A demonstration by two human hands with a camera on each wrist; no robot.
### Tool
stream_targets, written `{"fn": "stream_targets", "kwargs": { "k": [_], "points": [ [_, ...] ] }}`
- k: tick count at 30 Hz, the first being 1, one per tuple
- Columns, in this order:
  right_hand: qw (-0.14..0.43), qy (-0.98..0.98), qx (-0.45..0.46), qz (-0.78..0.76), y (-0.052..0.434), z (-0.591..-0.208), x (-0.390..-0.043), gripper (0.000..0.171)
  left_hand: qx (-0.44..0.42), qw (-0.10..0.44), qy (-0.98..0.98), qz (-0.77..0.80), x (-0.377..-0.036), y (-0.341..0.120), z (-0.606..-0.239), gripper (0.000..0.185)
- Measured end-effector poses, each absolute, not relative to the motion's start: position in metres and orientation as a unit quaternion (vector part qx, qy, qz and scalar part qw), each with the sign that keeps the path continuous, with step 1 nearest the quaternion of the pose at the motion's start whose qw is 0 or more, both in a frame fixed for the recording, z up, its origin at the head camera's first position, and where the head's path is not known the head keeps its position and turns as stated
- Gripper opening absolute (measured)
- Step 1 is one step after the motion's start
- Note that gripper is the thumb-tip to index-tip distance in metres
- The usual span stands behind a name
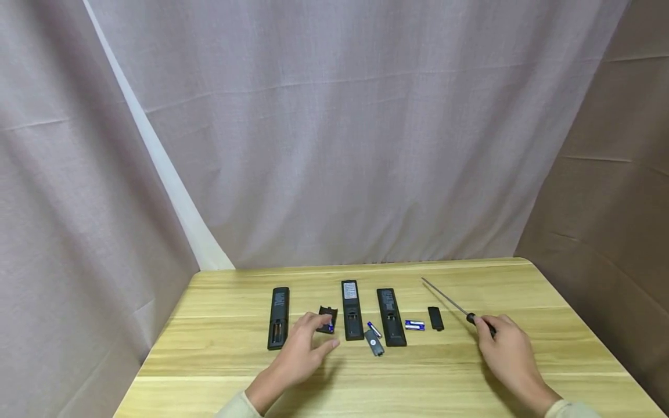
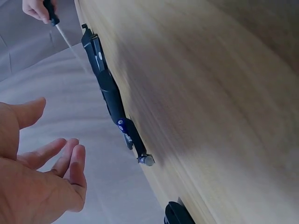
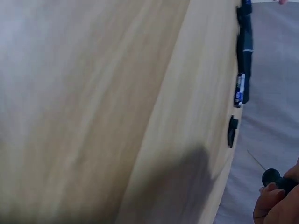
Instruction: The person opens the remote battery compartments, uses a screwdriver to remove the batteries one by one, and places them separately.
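Note:
In the head view my left hand (image 1: 300, 351) hovers by a black battery cover (image 1: 326, 312) with blue-and-white batteries (image 1: 330, 326) on or beside it. Its thumb and fingers are spread apart, and the left wrist view shows nothing between them. My right hand (image 1: 507, 348) grips a screwdriver (image 1: 472, 318) by its dark handle, the thin shaft pointing forward and left above the table. Three black remote controls lie back up with their compartments uncovered: a left one (image 1: 280, 299), a middle one (image 1: 352, 319) and a right one (image 1: 393, 332).
Between the middle and right remotes lie a loose battery (image 1: 374, 329) and a grey cover (image 1: 374, 345). A pair of batteries (image 1: 415, 325) and a black cover (image 1: 435, 319) lie right of them. Curtains (image 1: 334, 145) enclose the wooden table (image 1: 397, 389).

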State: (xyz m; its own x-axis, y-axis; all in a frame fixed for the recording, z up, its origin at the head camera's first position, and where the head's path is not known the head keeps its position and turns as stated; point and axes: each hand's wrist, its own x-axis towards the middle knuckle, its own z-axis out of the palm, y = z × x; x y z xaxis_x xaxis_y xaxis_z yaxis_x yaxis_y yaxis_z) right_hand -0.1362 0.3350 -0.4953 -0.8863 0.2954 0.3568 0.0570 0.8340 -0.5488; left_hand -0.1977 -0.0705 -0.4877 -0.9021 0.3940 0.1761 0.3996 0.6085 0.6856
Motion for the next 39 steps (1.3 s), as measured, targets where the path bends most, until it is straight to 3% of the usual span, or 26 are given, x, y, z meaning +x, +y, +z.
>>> {"fn": "stream_targets", "kwargs": {
  "k": [7, 15, 18, 39],
  "points": [
    [0.207, -0.94, -0.098, 0.254, 0.342, -0.503, -0.148, 0.032, -0.221, -0.003, -0.89, -0.398, -0.198, -0.064, -0.485, 0.056],
    [0.086, -0.967, -0.113, 0.21, 0.352, -0.505, -0.154, 0.028, -0.219, 0.005, -0.895, -0.388, -0.196, -0.063, -0.484, 0.056],
    [0.066, -0.971, -0.107, 0.205, 0.35, -0.507, -0.156, 0.026, -0.22, 0.006, -0.896, -0.385, -0.196, -0.064, -0.483, 0.057],
    [0.065, -0.97, -0.106, 0.209, 0.363, -0.509, -0.169, 0.032, -0.208, 0.013, -0.892, -0.401, -0.196, -0.07, -0.481, 0.049]
  ]
}}
